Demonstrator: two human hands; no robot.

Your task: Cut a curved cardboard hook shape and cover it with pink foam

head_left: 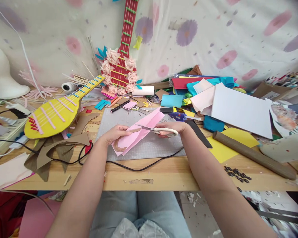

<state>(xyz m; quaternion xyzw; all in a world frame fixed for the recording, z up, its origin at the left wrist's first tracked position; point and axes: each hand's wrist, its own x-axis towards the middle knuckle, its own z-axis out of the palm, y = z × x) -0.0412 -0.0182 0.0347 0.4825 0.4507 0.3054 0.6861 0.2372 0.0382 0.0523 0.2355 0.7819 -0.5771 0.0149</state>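
Observation:
My left hand is closed on a folded sheet of pink paper and pinches a curved strip of brown cardboard against it. In my right hand is a pair of scissors with white handles. Its blades point left and lie across the pink paper, near the cardboard's upper end. Both hands are above a grey cutting mat. How far the blades are apart is hard to see.
A blue glue gun lies behind my right hand. A black cable crosses the mat's front edge. To the left rests a yellow paper lute; a red guitar stands behind. Right are a brown tube and several dark beads.

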